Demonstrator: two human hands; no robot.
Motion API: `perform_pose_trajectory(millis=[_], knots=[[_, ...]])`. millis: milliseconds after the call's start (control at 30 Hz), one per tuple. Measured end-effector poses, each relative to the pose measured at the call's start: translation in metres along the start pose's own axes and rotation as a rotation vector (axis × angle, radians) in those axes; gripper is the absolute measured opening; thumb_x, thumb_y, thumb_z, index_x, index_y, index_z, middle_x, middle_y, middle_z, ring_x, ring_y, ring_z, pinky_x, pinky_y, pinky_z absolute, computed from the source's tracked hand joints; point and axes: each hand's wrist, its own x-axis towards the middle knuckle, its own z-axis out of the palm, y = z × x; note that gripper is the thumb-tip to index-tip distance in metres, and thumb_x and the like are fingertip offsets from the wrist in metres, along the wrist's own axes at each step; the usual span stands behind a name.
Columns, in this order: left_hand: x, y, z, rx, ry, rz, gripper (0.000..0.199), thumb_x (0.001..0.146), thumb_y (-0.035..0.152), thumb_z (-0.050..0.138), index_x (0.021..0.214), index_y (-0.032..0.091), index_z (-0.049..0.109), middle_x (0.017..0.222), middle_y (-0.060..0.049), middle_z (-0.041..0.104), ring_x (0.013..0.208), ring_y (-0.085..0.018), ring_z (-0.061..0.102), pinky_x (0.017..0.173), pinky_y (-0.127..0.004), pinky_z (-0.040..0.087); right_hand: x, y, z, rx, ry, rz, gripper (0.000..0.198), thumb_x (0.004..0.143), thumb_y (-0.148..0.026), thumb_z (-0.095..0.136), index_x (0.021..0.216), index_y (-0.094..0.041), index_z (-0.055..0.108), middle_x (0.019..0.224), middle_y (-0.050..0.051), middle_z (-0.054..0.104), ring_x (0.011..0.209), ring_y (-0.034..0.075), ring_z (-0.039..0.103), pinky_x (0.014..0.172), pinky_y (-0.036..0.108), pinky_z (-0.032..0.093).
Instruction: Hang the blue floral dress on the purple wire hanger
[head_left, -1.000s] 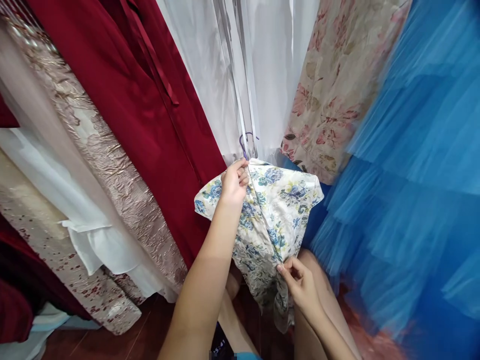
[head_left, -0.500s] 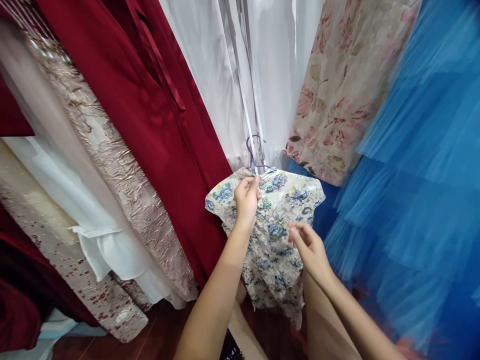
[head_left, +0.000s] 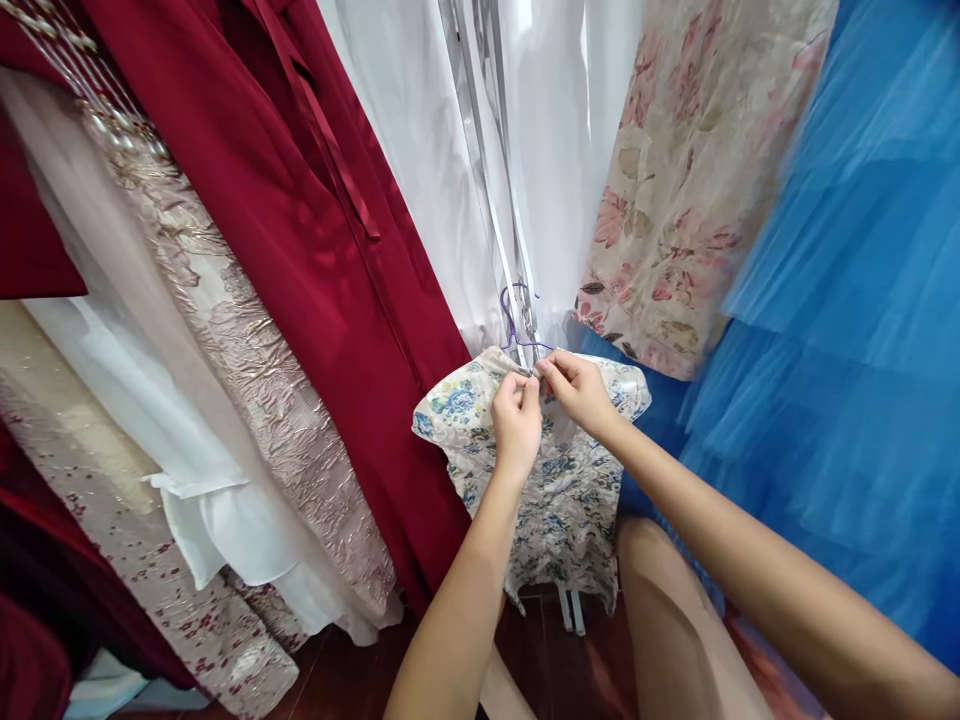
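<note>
Two hands on this one: left hand (head_left: 517, 425) and right hand (head_left: 583, 392) both pinch a blue-floral cap-sleeve top (head_left: 562, 500) at the neckline, against white fabric (head_left: 559, 180). It's already on its purple hanger (head_left: 513, 332); can't tell if the neckline's fastened yet.

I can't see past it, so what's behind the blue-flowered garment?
Past the blue-flowered garment, crimson fabric shows at left, white fabric above, deep blue fabric at right. Whatever lies behind its middle is covered.
</note>
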Motion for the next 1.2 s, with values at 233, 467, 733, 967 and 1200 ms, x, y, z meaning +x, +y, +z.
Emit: perform_pose_trajectory(millis=[233, 467, 733, 967, 1200], knots=[[-0.006, -0.044, 0.008, 0.045, 0.069, -0.099, 0.016, 0.085, 0.028, 0.053, 0.071, 0.02, 0.05, 0.054, 0.006, 0.041, 0.046, -0.01, 0.036, 0.049, -0.021, 0.028, 0.004, -0.007, 0.007, 0.017, 0.168, 0.033, 0.034, 0.095, -0.045, 0.05, 0.072, -0.021, 0.056, 0.06, -0.001, 0.055, 0.057, 0.015, 0.05, 0.059, 0.028, 0.039], [-0.122, -0.111, -0.006, 0.153, -0.045, -0.246, 0.021, 0.082, 0.029, 0.061, 0.064, 0.023, 0.053, 0.056, 0.001, 0.046, 0.051, -0.015, 0.046, 0.05, -0.027, 0.034, 0.007, -0.011, -0.017, 0.087, 0.249, 0.049, 0.035, 0.093, -0.047, 0.052, 0.07, -0.021, 0.054, 0.058, -0.002, 0.052, 0.054, 0.014, 0.047, 0.055, 0.027, 0.036], [-0.111, -0.11, -0.046, 0.279, 0.174, -0.197, 0.061, 0.081, 0.044, 0.069, 0.133, 0.024, 0.043, 0.136, -0.017, 0.045, 0.122, -0.03, 0.051, 0.098, -0.04, 0.043, -0.015, -0.017, -0.053, -0.044, 0.219, 0.053, 0.037, 0.086, -0.045, 0.064, 0.066, -0.021, 0.044, 0.059, -0.005, 0.041, 0.054, 0.011, 0.038, 0.054, 0.026, 0.03], [0.008, -0.069, -0.05, 0.765, 0.316, -0.121, 0.102, 0.07, 0.022, 0.072, 0.152, 0.023, 0.012, 0.159, -0.02, 0.008, 0.146, -0.04, 0.014, 0.115, -0.055, 0.021, -0.016, -0.009, -0.098, 0.163, 0.212, 0.31, 0.044, 0.061, -0.026, 0.083, 0.069, -0.023, 0.039, 0.06, -0.007, 0.044, 0.052, 0.009, 0.042, 0.049, 0.023, 0.03], [0.025, -0.078, -0.098, 0.553, 0.307, -0.132, 0.059, 0.085, 0.017, 0.051, 0.143, 0.017, 0.042, 0.153, -0.015, 0.035, 0.143, -0.029, 0.03, 0.118, -0.043, 0.023, -0.029, 0.04, -0.163, 0.643, 0.206, 0.823, 0.031, 0.059, -0.005, 0.071, 0.063, -0.022, 0.045, 0.059, -0.003, 0.057, 0.053, 0.013, 0.057, 0.051, 0.025, 0.046]])
